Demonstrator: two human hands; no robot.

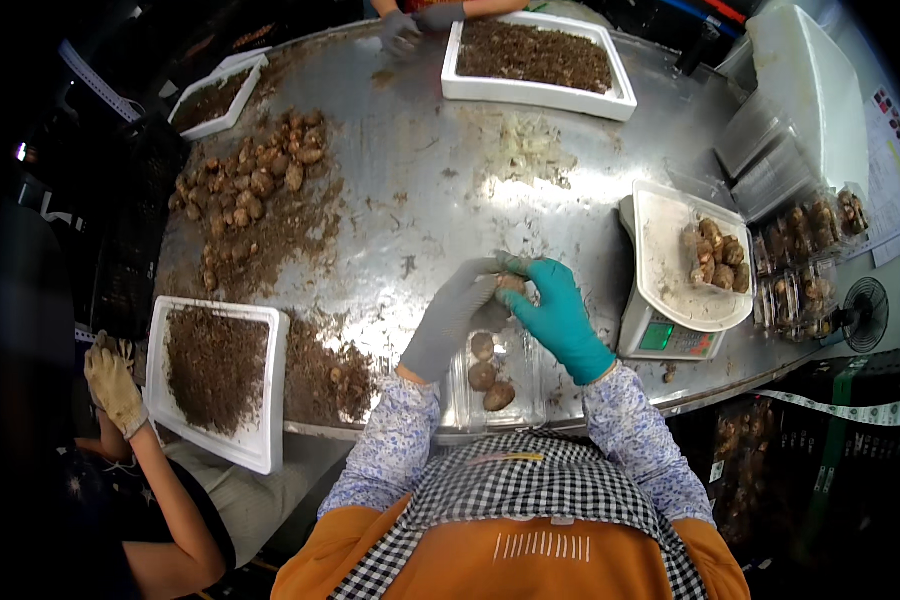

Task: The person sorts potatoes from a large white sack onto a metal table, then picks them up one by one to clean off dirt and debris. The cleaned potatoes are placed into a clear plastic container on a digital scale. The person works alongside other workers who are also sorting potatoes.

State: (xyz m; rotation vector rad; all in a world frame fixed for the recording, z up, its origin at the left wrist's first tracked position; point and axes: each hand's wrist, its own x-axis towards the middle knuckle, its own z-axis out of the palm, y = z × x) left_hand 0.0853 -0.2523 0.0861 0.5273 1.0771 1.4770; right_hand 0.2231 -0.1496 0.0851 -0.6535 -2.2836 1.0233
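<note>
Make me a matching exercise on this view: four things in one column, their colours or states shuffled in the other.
Column one:
1. The person's left hand
2. The person's right hand
3. The scale
4. The clear tray nearest the person

Column two:
A. with brown tubers inside
B. teal
C. with a lit green display
D. gray

Right pairs: 1-D, 2-B, 3-C, 4-A

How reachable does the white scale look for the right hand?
Likely yes: only tabletop lies between the right hand and the white scale, though that hand seems to be holding a tuber.
</note>
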